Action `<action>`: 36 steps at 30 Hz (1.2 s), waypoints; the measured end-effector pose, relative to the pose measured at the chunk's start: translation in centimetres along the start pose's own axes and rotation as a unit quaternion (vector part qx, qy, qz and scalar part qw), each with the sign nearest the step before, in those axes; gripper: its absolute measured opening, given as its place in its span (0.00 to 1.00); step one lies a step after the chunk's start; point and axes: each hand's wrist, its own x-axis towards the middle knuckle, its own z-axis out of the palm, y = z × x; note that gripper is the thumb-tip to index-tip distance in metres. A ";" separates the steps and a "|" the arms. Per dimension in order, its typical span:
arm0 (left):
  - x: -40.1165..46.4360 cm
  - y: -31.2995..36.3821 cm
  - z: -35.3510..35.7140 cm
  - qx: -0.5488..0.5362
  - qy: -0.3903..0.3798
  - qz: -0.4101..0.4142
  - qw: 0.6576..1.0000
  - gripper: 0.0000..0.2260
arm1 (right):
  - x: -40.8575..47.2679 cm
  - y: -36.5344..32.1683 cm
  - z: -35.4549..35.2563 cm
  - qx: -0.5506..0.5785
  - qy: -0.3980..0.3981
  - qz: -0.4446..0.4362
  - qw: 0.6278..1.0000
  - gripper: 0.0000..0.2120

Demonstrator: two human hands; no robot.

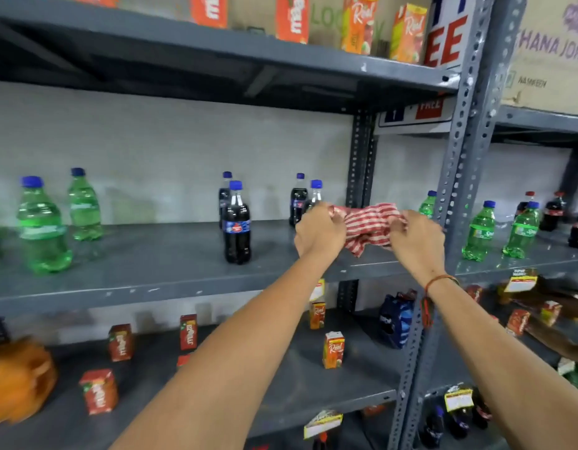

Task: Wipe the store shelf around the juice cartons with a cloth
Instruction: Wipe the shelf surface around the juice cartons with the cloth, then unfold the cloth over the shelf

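Grey metal shelf (170, 254): both arms extended forward and up. Left hand (318, 233) and right hand (419, 240) raised, fingers clenched on opposite ends of striped cloth (367, 230), just above shelf. Cola bottle (237, 225) holds dark liquid. Juice cartons (333, 349) one shelf below.

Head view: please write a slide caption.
Both hands, left hand and right hand, hold a striped cloth above the bottle shelf.

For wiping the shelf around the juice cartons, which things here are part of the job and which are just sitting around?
Part of the job:
- striped cloth, held by left hand and right hand
- juice cartons on the lower shelf

Just sitting around:
- dark cola bottle
- green soda bottles
- cardboard box, upper right
- orange bag, blurred
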 end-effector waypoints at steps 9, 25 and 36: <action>-4.5 -9.4 -22.9 -0.015 0.100 -0.005 0.995 0.11 | -9.7 -20.0 2.6 0.209 -0.002 -0.057 0.976 0.13; -15.2 -43.2 -45.9 0.052 0.061 -0.294 0.952 0.13 | -35.0 -40.0 25.5 0.350 -0.336 -0.063 0.872 0.05; -14.7 -62.0 -41.0 0.122 -0.090 -0.354 0.923 0.10 | -43.2 -37.9 40.1 0.255 -0.499 0.000 0.828 0.05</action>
